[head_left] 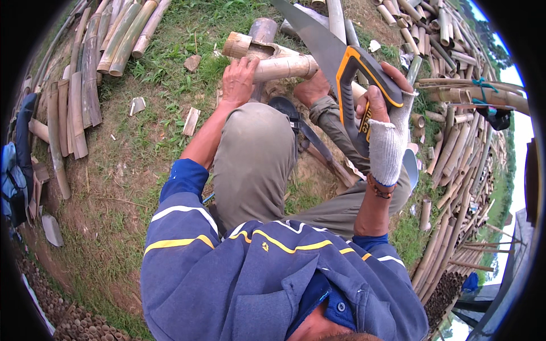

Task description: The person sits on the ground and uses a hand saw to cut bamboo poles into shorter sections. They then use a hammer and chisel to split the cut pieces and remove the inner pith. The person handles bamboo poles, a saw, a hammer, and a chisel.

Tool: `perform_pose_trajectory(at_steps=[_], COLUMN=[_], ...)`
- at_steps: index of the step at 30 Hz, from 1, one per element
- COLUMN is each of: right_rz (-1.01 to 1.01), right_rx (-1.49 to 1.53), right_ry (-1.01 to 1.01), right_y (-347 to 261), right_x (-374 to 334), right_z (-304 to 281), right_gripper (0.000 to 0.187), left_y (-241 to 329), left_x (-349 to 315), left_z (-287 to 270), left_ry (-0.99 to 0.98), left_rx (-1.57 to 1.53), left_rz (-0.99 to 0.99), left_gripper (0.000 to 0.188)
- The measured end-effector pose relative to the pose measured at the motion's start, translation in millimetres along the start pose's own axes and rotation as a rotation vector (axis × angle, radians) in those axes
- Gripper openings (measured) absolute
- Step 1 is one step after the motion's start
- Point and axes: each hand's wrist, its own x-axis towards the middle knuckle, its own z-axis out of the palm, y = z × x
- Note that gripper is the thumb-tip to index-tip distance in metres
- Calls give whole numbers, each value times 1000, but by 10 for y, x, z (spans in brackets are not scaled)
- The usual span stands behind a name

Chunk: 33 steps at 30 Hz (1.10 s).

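Observation:
My left hand (238, 82) is closed over the left end of a short, pale bamboo section (284, 68). That section lies beside a thicker bamboo piece (263, 31) with an open notch in its side. Against its right end presses my bare foot (313, 89). Raised at the right, my right hand (380, 108) wears a white fingerless knit glove (388, 150) and grips a handsaw by its black and yellow handle (348, 85). The saw's grey blade (313, 31) points up and to the left, above the bamboo.
Long bamboo poles (128, 40) lie at the far left, with split lengths (77, 113) nearer. A large bamboo pile (460, 136) runs along the right side. A dark, narrow strip (315, 142) lies between my legs. Small offcuts (191, 121) and a stone (192, 62) dot the grassy ground.

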Motion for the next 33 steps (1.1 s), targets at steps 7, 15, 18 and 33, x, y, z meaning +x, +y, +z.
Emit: perform_pose_trajectory(at_steps=[7, 15, 18, 33], right_rz=[-132, -127, -78, -240], right_rx=[-57, -342, -415, -1123], right_ry=[251, 388, 478, 53], right_y=[-412, -805, -874, 1051], right_x=[-595, -1144, -1305, -161], right_z=[-791, -1879, -2093, -2341], right_gripper=[57, 51, 49, 41], left_y=[-61, -189, -195, 46], left_x=[-215, -405, -468, -738], left_z=[-481, -1156, -1317, -1703], left_ry=[-127, -35, 61, 292], left_rx=[-411, -754, -748, -812], left_rz=[-248, -454, -446, -428], left_gripper=[78, 81, 81, 87])
